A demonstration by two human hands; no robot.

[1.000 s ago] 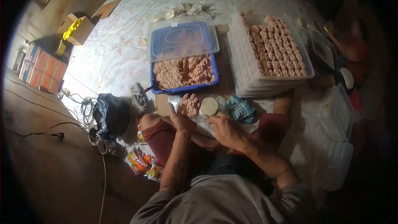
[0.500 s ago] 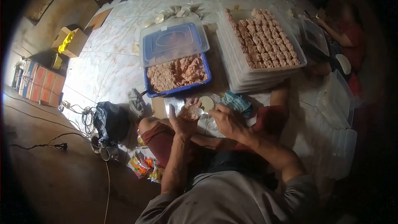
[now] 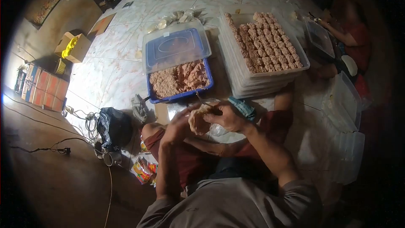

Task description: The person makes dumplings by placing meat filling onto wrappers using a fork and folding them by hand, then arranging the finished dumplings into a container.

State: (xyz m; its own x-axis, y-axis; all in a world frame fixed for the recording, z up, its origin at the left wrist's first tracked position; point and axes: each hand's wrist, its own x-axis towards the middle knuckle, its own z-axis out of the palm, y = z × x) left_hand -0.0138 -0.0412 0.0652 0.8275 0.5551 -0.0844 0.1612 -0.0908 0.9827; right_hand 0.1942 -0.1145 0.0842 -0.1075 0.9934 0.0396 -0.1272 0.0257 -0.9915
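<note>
My left hand point(image 3: 179, 123) is curled around a lump of minced meat point(image 3: 200, 120), pale pink and rounded, in front of my lap. My right hand point(image 3: 229, 117) is closed against the same lump from the right, thumb pressing on its edge. A slim spoon-like tool point(image 3: 198, 96) sticks up from between the hands, its grip hidden by the right fingers. Just beyond is a blue tub point(image 3: 157, 100) of minced meat mixture point(image 3: 168, 80), half covered by a clear lid point(image 3: 149, 55). Right of it, a stack of clear trays point(image 3: 236, 80) bears rows of shaped meat pieces point(image 3: 270, 42) on top.
A teal cloth point(image 3: 243, 107) lies by my right knee, a grey cloth point(image 3: 139, 107) by the left. A black plastic bag point(image 3: 114, 126), metal mug point(image 3: 112, 158) and food packets point(image 3: 142, 172) lie left. Another person point(image 3: 356, 36) sits right, near more clear containers point(image 3: 342, 101).
My right hand has come down and in against the left. The left palm, upturned and open with meat on it before, now curls around the lump. The tool tip now points upward.
</note>
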